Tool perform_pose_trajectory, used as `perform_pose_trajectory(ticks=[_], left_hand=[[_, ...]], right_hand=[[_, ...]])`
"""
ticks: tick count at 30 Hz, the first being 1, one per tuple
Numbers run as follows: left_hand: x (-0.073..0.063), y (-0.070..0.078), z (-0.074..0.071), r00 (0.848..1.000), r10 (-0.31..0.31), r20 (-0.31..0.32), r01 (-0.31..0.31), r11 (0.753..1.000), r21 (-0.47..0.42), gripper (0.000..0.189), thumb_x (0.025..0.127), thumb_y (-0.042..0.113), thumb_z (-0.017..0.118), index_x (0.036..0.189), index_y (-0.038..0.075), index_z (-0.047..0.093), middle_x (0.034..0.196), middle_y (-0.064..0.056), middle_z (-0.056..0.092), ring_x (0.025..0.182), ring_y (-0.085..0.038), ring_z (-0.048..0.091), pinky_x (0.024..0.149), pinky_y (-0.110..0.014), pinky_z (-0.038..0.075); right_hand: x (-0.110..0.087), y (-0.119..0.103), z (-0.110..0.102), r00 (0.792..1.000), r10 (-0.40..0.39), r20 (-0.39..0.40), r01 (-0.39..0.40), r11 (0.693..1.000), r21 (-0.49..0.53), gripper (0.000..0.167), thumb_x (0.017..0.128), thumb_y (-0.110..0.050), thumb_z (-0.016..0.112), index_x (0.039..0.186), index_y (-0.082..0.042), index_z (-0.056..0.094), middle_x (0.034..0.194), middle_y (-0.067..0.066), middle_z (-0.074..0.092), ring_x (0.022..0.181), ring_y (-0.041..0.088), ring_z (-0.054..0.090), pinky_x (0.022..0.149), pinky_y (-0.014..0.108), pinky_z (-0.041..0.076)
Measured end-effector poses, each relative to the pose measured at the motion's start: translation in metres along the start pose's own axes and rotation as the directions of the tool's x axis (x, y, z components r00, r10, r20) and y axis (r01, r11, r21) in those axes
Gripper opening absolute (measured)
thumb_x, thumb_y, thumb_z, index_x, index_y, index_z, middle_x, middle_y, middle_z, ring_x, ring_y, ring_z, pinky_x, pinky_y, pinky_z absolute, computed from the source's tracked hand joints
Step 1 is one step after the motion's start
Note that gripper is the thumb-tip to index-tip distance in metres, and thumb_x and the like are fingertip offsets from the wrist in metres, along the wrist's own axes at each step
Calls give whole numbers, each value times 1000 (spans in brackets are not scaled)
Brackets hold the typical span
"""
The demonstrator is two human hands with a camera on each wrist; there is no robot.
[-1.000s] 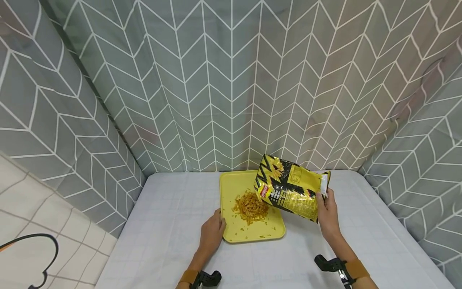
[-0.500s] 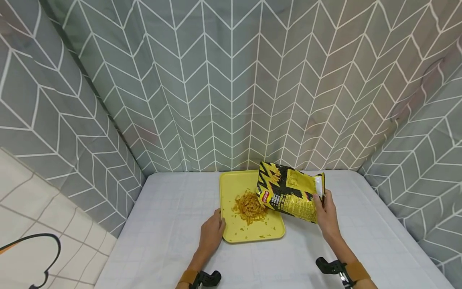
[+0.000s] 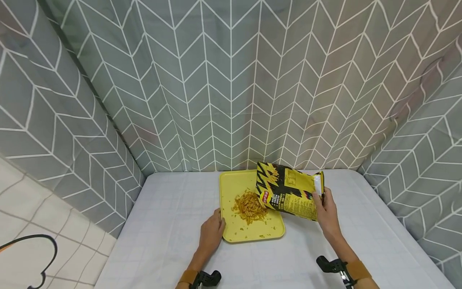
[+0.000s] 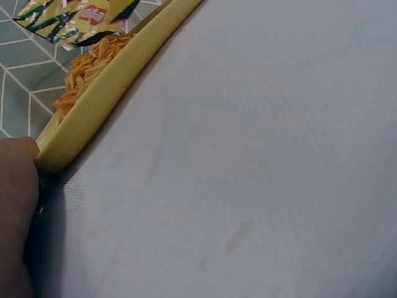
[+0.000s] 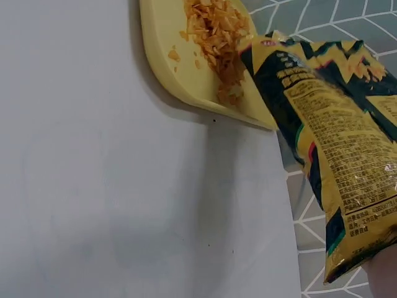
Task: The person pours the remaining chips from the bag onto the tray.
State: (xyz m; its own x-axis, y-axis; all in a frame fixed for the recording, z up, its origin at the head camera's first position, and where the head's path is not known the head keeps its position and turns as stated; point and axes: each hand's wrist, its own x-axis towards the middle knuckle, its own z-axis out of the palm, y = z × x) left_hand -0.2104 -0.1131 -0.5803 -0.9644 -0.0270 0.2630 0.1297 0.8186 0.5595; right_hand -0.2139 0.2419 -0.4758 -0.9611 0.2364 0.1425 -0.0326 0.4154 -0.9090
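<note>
A yellow tray lies on the table with a heap of orange chip pieces near its middle. My left hand grips its left edge by the near corner; in the left wrist view that hand is right at the tray's wall. My right hand grips the right end of a yellow-and-black snack bag. The bag tilts down to the left, its lower end just above the heap. In the right wrist view the bag hides part of the tray.
A white cloth covers the table. Patterned grey curtains hang behind it and at both sides. Small chip crumbs lie scattered on the near part of the tray. A camera is strapped to each wrist.
The bag has come down a little and levelled out somewhat, its right end shifting slightly left with my right hand. My left hand and the tray have stayed put, and the heap looks the same.
</note>
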Motion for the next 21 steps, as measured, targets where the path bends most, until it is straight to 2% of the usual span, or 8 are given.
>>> perform_pose_trajectory(ticks=[3,8,15,21], left_hand=[[0,0,-1,1000,-5,1,5,1000,-12,39,102,17,55,137,-1,58,70,6,48,66,-7,41,63,-23,35],[-1,-1,1,1000,23,-20,-23,1000,-7,37,101,16,56,135,-2,59,69,3,51,64,-6,41,61,-23,36],[0,-2,1,998,41,-41,-41,999,-3,36,101,14,56,134,-2,59,68,3,50,63,-6,40,60,-23,35],[0,-2,0,999,31,-25,-31,1000,-2,38,102,15,56,135,-2,59,68,3,50,63,-6,39,61,-22,34]], right_hand=[[0,-1,2,1000,7,-6,-7,1000,2,50,109,-46,37,149,-16,34,109,-9,58,83,-3,59,71,20,52],[-1,-1,1,999,44,2,-44,995,91,50,108,-49,36,150,-21,32,101,-28,59,84,-5,63,71,20,54],[-1,-2,4,1000,-11,-4,11,1000,3,49,109,-45,37,148,-15,35,104,-15,55,83,-1,59,70,21,52],[-1,-5,2,1000,25,6,-25,998,65,51,109,-48,36,150,-18,32,102,-24,57,84,-3,62,71,21,54]])
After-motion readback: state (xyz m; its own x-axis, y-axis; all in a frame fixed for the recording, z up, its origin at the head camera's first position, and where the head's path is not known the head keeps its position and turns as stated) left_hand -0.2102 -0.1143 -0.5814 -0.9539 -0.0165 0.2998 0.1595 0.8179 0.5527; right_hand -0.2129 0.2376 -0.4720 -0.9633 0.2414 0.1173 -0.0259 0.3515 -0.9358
